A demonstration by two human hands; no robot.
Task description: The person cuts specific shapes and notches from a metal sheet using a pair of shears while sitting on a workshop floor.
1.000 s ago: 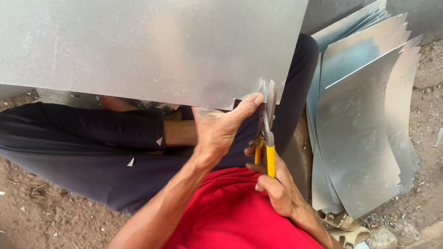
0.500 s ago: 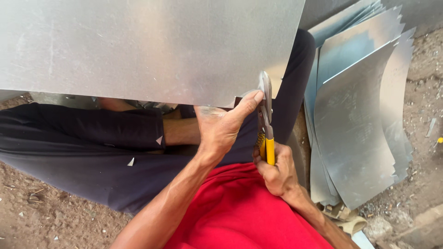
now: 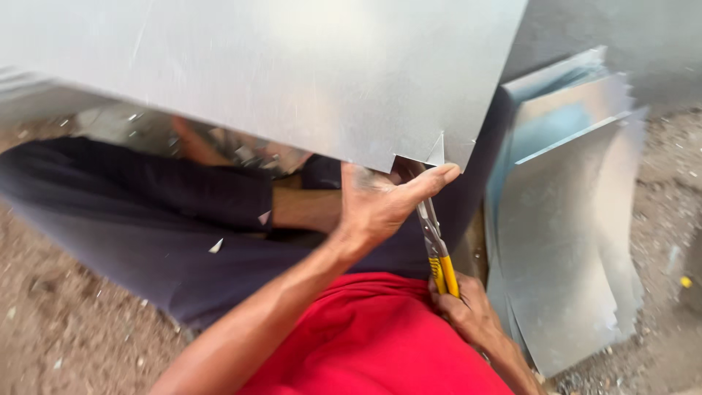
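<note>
A large grey metal sheet (image 3: 278,73) fills the upper part of the head view, resting over my lap. My left hand (image 3: 380,205) grips its near edge from below, thumb stretched toward a small notch cut into that edge near the right corner. My right hand (image 3: 468,314) is closed around yellow-handled tin snips (image 3: 439,252), whose blades point up into the notch. My dark trousers and red shirt lie under the sheet.
A stack of several cut metal sheets (image 3: 570,219) leans at the right. Bare dirt ground (image 3: 51,322) with small metal shavings lies to the left and right. A small yellow object (image 3: 685,281) sits on the dirt at far right.
The sheet has shifted and the cut sliver at its edge is gone, leaving a stepped notch. The snips have dropped lower with my right hand.
</note>
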